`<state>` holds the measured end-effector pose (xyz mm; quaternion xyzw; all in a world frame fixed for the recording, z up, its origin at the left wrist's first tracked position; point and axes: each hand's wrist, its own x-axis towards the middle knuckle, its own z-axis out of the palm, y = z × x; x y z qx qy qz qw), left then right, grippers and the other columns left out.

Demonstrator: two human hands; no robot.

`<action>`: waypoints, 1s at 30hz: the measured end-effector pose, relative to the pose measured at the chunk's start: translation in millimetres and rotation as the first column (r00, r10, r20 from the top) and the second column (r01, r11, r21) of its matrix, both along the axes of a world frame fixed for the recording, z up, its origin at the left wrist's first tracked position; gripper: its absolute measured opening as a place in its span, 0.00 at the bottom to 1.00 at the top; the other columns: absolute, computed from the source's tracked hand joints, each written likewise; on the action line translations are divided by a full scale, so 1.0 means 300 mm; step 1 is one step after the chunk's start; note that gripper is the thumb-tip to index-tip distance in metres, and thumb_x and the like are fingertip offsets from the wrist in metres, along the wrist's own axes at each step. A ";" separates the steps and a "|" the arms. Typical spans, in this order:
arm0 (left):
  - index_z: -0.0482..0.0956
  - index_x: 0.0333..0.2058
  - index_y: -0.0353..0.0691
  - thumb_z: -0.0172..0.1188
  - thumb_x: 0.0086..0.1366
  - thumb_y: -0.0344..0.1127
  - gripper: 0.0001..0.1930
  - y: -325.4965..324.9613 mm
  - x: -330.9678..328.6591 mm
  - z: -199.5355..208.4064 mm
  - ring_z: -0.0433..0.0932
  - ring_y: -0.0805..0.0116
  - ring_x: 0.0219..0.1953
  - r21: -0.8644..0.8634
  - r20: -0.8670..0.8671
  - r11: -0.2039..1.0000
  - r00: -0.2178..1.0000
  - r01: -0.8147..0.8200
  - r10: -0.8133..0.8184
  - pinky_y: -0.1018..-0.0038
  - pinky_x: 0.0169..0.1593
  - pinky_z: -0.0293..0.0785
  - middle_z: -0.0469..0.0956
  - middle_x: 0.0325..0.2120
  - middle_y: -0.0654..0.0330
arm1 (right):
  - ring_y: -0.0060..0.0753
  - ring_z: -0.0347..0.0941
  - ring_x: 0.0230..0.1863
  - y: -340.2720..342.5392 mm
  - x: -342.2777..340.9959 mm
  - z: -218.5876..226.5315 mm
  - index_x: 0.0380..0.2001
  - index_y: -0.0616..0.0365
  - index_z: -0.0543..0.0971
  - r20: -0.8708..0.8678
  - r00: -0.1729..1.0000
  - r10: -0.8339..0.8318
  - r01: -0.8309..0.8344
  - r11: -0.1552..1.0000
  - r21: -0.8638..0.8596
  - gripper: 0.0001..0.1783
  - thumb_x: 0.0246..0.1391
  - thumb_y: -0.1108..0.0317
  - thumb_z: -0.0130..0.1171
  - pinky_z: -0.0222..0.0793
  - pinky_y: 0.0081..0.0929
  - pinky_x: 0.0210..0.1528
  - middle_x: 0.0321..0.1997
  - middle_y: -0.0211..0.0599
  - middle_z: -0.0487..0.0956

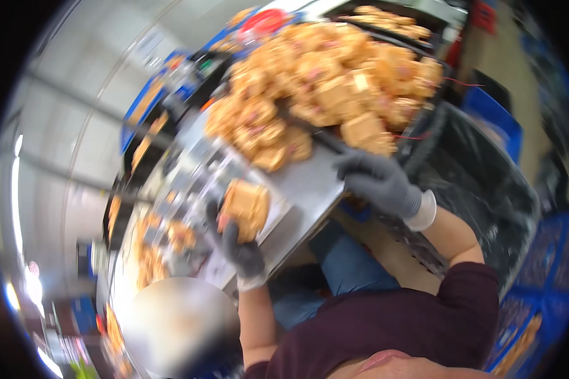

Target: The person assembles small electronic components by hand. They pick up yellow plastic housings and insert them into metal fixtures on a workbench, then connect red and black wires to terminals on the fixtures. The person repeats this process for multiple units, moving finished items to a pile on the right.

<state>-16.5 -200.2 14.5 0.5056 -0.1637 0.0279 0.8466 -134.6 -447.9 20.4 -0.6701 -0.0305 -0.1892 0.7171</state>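
My left hand [239, 245], in a grey glove, is closed around a squarish orange-tan moulded piece [246, 205], with the thumb on its near side. It holds the piece above the left part of the metal table [306, 170]. My right hand [379, 182], gloved too, is over the table's near right edge. A dark bar [319, 136] runs from the pile of similar orange-tan pieces [335, 69] to its fingertips. Motion blur hides whether those fingers grip the bar or only lie against it. Small reddish patches show on some pieces in the pile.
A bin lined with black plastic [480, 183] stands to my right, with a blue container [496, 120] behind it. Clear plastic items and more orange pieces [177, 234] lie on the left. A blurred white rounded shape [177, 322] is at lower left. Blue crates [537, 278] are at far right.
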 end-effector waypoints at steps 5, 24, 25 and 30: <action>0.68 0.48 0.37 0.51 0.62 0.35 0.16 -0.010 0.132 0.189 0.72 0.70 0.42 0.029 -0.024 0.983 0.983 -0.182 0.183 0.76 0.46 0.68 0.70 0.40 0.60 | 0.32 0.72 0.42 0.317 0.257 -0.037 0.55 0.56 0.66 0.119 0.988 0.101 -0.049 0.925 -0.378 0.30 0.46 0.73 0.59 0.71 0.24 0.41 0.50 0.40 0.70; 0.71 0.46 0.40 0.50 0.61 0.43 0.18 -0.050 0.363 0.106 0.75 0.41 0.41 0.809 0.561 0.204 0.828 -0.551 0.012 0.58 0.45 0.71 0.59 0.56 0.40 | 0.14 0.69 0.37 0.429 0.449 -0.194 0.46 0.64 0.69 0.079 0.970 0.232 -0.244 0.945 0.216 0.23 0.44 0.74 0.61 0.68 0.14 0.42 0.38 0.28 0.73; 0.71 0.47 0.40 0.50 0.61 0.44 0.19 -0.039 0.374 0.106 0.75 0.41 0.43 0.822 0.546 0.199 0.838 -0.533 -0.011 0.58 0.47 0.71 0.58 0.57 0.40 | 0.14 0.69 0.37 0.436 0.447 -0.193 0.45 0.63 0.69 0.103 0.969 0.226 -0.245 0.938 0.244 0.22 0.44 0.74 0.61 0.68 0.14 0.41 0.37 0.28 0.73; 0.68 0.53 0.44 0.44 0.63 0.52 0.25 -0.020 0.406 0.130 0.67 0.41 0.53 0.963 0.262 -0.050 0.963 -0.266 -0.066 0.57 0.57 0.62 0.54 0.60 0.43 | 0.13 0.68 0.36 0.457 0.449 -0.187 0.45 0.62 0.70 0.112 0.970 0.214 -0.236 0.939 0.249 0.23 0.44 0.74 0.62 0.67 0.14 0.38 0.37 0.26 0.73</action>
